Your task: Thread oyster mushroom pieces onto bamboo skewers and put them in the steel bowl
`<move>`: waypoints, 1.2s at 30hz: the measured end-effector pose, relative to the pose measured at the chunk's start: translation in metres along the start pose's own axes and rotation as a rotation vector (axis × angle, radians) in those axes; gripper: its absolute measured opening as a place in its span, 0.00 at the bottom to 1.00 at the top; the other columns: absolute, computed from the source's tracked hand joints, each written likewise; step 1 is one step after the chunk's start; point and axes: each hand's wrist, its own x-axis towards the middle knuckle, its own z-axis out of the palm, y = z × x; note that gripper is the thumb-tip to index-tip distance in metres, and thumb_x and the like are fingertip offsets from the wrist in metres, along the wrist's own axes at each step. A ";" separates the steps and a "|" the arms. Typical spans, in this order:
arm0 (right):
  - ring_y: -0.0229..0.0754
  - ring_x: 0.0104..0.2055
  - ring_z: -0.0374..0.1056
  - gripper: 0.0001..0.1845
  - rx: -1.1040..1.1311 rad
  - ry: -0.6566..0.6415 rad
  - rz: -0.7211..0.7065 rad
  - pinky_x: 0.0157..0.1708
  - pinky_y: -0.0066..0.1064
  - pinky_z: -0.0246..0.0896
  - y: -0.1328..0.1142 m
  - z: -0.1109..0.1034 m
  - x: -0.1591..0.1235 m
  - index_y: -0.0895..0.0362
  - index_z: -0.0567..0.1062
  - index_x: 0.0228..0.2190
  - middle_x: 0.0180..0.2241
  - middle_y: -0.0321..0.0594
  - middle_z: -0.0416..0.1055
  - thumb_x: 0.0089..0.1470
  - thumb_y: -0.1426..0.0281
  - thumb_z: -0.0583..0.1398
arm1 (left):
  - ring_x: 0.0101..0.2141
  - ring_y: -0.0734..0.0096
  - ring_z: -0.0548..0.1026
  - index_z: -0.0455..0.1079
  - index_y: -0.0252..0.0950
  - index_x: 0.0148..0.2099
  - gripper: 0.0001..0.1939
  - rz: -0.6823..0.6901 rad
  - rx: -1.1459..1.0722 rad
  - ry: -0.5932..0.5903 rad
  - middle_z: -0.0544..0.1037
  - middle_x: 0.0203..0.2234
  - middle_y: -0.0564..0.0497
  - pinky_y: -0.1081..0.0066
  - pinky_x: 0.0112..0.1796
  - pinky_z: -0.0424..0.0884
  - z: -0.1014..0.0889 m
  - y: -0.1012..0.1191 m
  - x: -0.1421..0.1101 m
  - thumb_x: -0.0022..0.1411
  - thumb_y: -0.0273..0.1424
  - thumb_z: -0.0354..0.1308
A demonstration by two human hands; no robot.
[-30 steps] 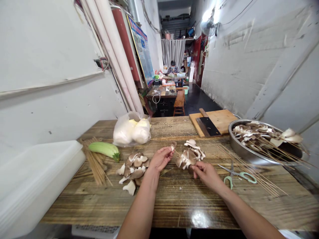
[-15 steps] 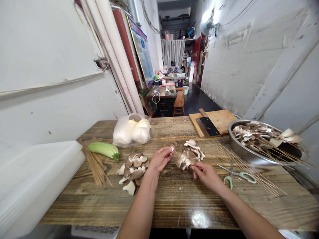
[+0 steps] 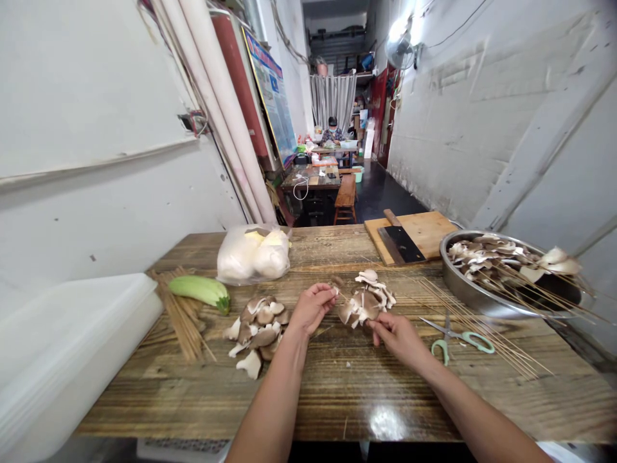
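Observation:
My left hand (image 3: pixel 312 307) pinches a small brown mushroom piece (image 3: pixel 337 283) at its fingertips, above the wooden table (image 3: pixel 337 379). My right hand (image 3: pixel 395 335) is closed on the near end of a thin bamboo skewer threaded with several mushroom pieces (image 3: pixel 362 307). The skewer's tip points toward the piece in my left hand. A loose heap of mushroom pieces (image 3: pixel 258 325) lies left of my left wrist.
A steel pan (image 3: pixel 475 294) of finished mushroom skewers stands at right, with loose skewers (image 3: pixel 482 321) and green-handled scissors (image 3: pixel 457 337) before it. A cutting board with cleaver (image 3: pixel 405 244), a plastic bag (image 3: pixel 253 254), a green squash (image 3: pixel 200 289) and a white bin (image 3: pixel 67 347) surround the area. A person sits far down the corridor.
My left hand has brought the mushroom piece slightly down and closer to the skewer tip. The right hand has hardly moved.

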 end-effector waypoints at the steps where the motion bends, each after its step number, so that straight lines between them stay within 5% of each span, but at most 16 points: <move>1: 0.36 0.21 0.60 0.20 0.000 0.002 0.000 0.26 0.26 0.52 0.000 0.000 0.000 0.57 0.69 0.16 0.17 0.34 0.68 0.55 0.63 0.52 | 0.24 0.80 0.70 0.67 0.32 0.28 0.13 -0.017 -0.010 -0.010 0.73 0.22 0.53 0.79 0.28 0.65 0.000 0.001 0.000 0.40 0.26 0.68; 16: 0.36 0.22 0.60 0.21 0.028 0.012 -0.026 0.26 0.26 0.53 -0.010 -0.008 0.000 0.58 0.70 0.16 0.17 0.34 0.66 0.54 0.61 0.54 | 0.26 0.77 0.69 0.70 0.32 0.31 0.14 -0.144 -0.030 -0.167 0.74 0.25 0.52 0.75 0.31 0.64 0.010 -0.009 -0.004 0.40 0.26 0.68; 18: 0.35 0.21 0.59 0.21 0.074 0.062 -0.020 0.24 0.26 0.52 -0.009 -0.013 0.002 0.58 0.70 0.16 0.16 0.34 0.66 0.54 0.59 0.53 | 0.28 0.76 0.70 0.71 0.33 0.33 0.13 -0.094 -0.038 -0.110 0.75 0.29 0.49 0.74 0.32 0.63 0.008 -0.009 0.000 0.43 0.29 0.66; 22: 0.32 0.16 0.52 0.22 0.205 0.263 0.049 0.19 0.26 0.47 -0.001 -0.024 0.007 0.58 0.69 0.17 0.12 0.31 0.60 0.52 0.55 0.54 | 0.29 0.72 0.67 0.73 0.36 0.27 0.06 0.255 0.413 0.180 0.74 0.25 0.50 0.72 0.34 0.61 0.007 -0.018 0.004 0.44 0.32 0.64; 28: 0.31 0.14 0.46 0.22 0.267 0.330 0.063 0.16 0.25 0.40 0.003 -0.023 0.010 0.58 0.68 0.18 0.11 0.29 0.54 0.51 0.54 0.55 | 0.31 0.64 0.67 0.68 0.37 0.21 0.12 0.445 1.027 0.163 0.70 0.20 0.50 0.68 0.37 0.56 0.035 -0.048 -0.009 0.36 0.35 0.68; 32: 0.31 0.14 0.47 0.22 0.224 0.295 0.057 0.17 0.25 0.41 0.002 -0.019 0.008 0.58 0.68 0.18 0.11 0.29 0.54 0.52 0.55 0.54 | 0.27 0.67 0.67 0.68 0.37 0.24 0.10 0.366 1.106 0.115 0.69 0.19 0.53 0.70 0.33 0.55 0.040 -0.055 -0.014 0.38 0.29 0.66; 36: 0.31 0.15 0.49 0.22 0.198 0.275 0.052 0.18 0.25 0.44 0.005 -0.015 0.008 0.58 0.68 0.17 0.11 0.30 0.55 0.53 0.56 0.54 | 0.21 0.73 0.64 0.67 0.36 0.22 0.06 0.255 1.010 0.070 0.67 0.16 0.55 0.73 0.27 0.54 0.026 -0.044 -0.009 0.42 0.24 0.61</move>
